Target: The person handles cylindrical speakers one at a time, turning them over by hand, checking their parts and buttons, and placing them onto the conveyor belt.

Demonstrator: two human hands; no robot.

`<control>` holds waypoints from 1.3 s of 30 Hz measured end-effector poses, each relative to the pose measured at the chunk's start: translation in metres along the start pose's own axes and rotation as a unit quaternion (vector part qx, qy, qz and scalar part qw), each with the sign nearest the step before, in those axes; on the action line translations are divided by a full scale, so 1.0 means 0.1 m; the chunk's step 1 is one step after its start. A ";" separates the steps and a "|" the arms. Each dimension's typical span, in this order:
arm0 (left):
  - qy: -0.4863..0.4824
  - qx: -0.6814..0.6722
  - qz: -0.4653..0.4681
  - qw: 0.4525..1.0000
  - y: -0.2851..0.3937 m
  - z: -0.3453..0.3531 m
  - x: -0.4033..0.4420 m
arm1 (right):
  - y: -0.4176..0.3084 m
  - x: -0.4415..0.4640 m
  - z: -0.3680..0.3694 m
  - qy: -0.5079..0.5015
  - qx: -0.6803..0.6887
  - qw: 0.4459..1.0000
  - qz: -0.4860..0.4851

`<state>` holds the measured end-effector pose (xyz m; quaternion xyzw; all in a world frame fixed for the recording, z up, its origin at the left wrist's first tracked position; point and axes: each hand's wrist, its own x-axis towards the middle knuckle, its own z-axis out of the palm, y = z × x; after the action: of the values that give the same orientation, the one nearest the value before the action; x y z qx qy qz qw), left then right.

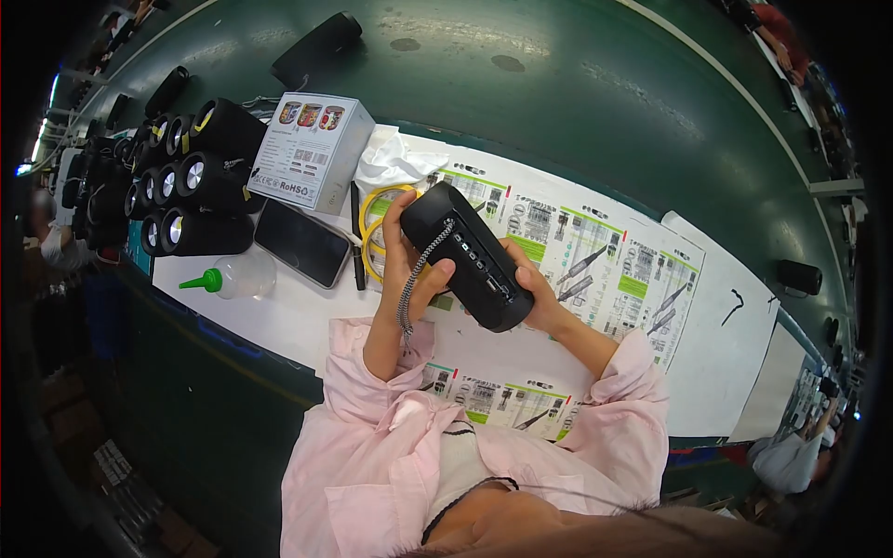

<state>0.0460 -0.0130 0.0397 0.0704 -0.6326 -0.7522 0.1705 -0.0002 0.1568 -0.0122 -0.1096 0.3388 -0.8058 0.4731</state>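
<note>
A black cylindrical portable speaker (456, 228) is held tilted above the table, its panel of small buttons and ports facing up. My left hand (407, 270) is closed around its left side, the thumb lying near a grey braided cord (406, 302) that loops from the speaker's upper end and hangs down. My right hand (532, 286) grips the lower right side, with most of its fingers hidden behind the body. Just beyond my left hand lie a coiled yellow cable (366, 216) and a black pen (359, 246).
Several black speakers (209, 231) are stacked at the left beside a white box (302, 153). Nearby are a smartphone (302, 244), a clear bottle with a green nozzle (244, 277) and a white cloth (395, 166). Printed sheets (642, 270) cover the table. Another speaker (318, 48) rests on the green surface beyond.
</note>
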 end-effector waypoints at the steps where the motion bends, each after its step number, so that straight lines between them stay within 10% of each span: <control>1: -0.008 0.000 0.009 1.000 -0.01 -0.01 0.00 | 0.01 0.00 -0.01 -0.002 0.001 1.000 -0.001; 15: 0.051 -0.010 -0.001 0.999 -0.24 -0.19 -0.04 | -0.03 0.00 0.00 0.008 -0.042 0.999 -0.003; 18: 0.067 -0.133 -0.063 0.987 -0.25 -0.21 -0.03 | -0.11 -0.02 0.07 0.065 -0.243 0.964 -0.091; 21: 0.048 -0.094 -0.022 0.994 -0.24 -0.21 -0.04 | -0.31 -0.04 0.16 0.058 -0.603 0.739 -0.293; 25: 0.042 -0.052 -0.044 0.997 -0.22 -0.15 -0.03 | -0.33 -0.04 0.06 0.071 -0.745 0.523 -0.409; 28: 0.047 -0.102 -0.037 0.993 -0.24 -0.14 -0.05 | -0.32 -0.03 0.03 0.075 -0.707 0.569 -0.414; 35: 0.031 -0.242 -0.025 0.969 -0.16 -0.04 -0.08 | -0.48 -0.11 0.13 0.116 -0.206 0.968 -0.085; 39: -0.031 -0.290 -0.114 0.950 -0.27 -0.05 -0.09 | -0.61 -0.18 0.15 0.122 -0.453 0.857 -0.212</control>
<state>0.0519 -0.0102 0.0118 0.0662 -0.3796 -0.9195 0.0773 -0.0249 0.1852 0.0418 -0.2817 0.6904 -0.6507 0.1433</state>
